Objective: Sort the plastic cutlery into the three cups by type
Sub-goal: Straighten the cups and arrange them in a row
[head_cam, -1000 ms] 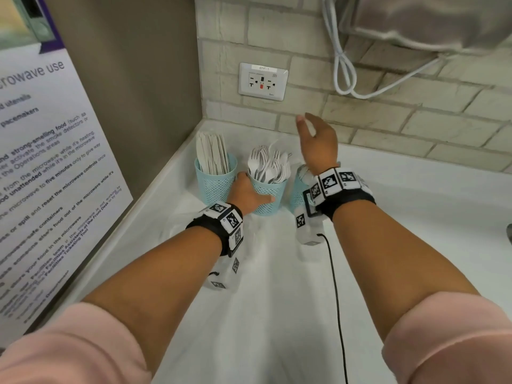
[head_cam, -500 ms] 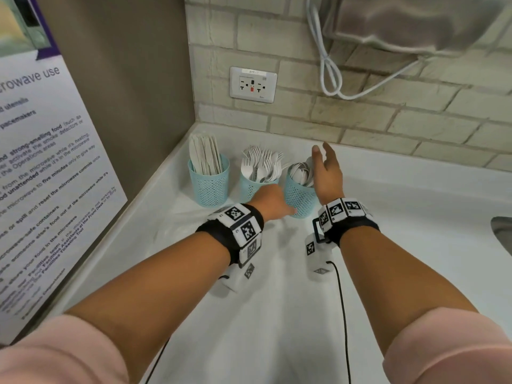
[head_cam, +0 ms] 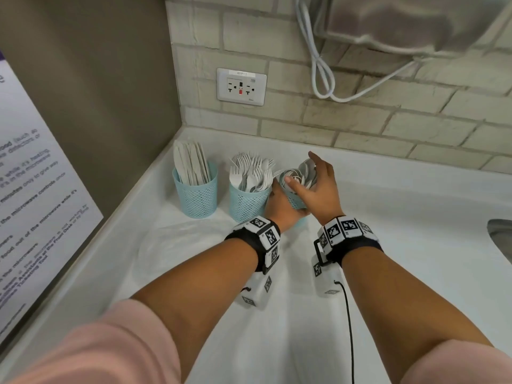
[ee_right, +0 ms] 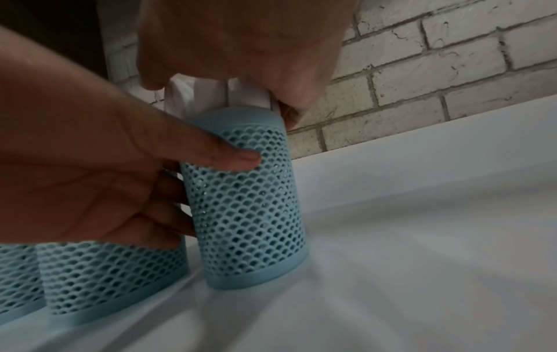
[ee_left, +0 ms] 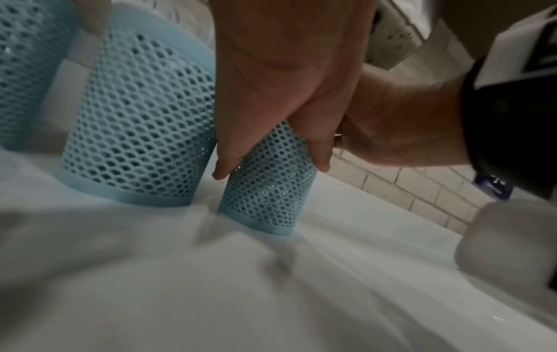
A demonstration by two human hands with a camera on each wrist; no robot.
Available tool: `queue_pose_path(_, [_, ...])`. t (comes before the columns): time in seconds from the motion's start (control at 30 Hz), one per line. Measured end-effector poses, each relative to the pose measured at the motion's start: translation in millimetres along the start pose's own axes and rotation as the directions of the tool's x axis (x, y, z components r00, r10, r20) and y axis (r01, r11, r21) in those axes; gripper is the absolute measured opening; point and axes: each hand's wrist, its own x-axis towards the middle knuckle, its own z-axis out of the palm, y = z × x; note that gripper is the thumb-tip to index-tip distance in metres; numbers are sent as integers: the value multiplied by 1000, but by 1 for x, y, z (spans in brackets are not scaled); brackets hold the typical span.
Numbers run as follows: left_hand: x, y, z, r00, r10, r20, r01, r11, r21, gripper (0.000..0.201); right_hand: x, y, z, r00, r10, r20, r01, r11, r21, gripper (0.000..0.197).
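Note:
Three light blue mesh cups stand in a row on the white counter [head_cam: 388, 217]. The left cup [head_cam: 197, 195] holds knives, the middle cup [head_cam: 246, 203] forks, and the right cup [head_cam: 295, 200] spoons [head_cam: 293, 173]. My left hand [head_cam: 279, 203] grips the spoon cup [ee_right: 250, 214], with its thumb [ee_right: 211, 152] on the mesh and its fingers round the far side. My right hand [head_cam: 303, 169] comes down from above and curls round the spoon tops [ee_right: 211, 93] above the rim. The fork cup [ee_left: 141, 133] stands close against the spoon cup [ee_left: 268, 190].
A brick wall with a socket [head_cam: 241, 86] and a looped white cable [head_cam: 321, 79] rises behind the cups. A printed poster [head_cam: 36, 195] covers the left wall. A sink edge [head_cam: 501, 236] shows at the right. Thin clear plastic [head_cam: 177, 239] lies on the counter in front of the cups.
My left hand has shifted from the fork cup to the spoon cup and taken hold of it. My right hand has come down from near the wall onto the spoons.

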Motion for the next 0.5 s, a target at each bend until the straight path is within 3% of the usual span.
queue_pose_path(0.17, [7,-9,5,999,9,-45,-14,995,-99,96,15,-1,-1,995,20,103,-14,998,-53,88])
queue_pose_path(0.37, [15,-15,7,1000,0,-30,-3,992,-124,97,34,-6,8,985,-13,174,38,989,-144,58])
queue_pose_path(0.5, [17,-16,7,1000,11,-29,-14,994,-112,94,35,-9,9,990,-18,142,32,995,-98,46])
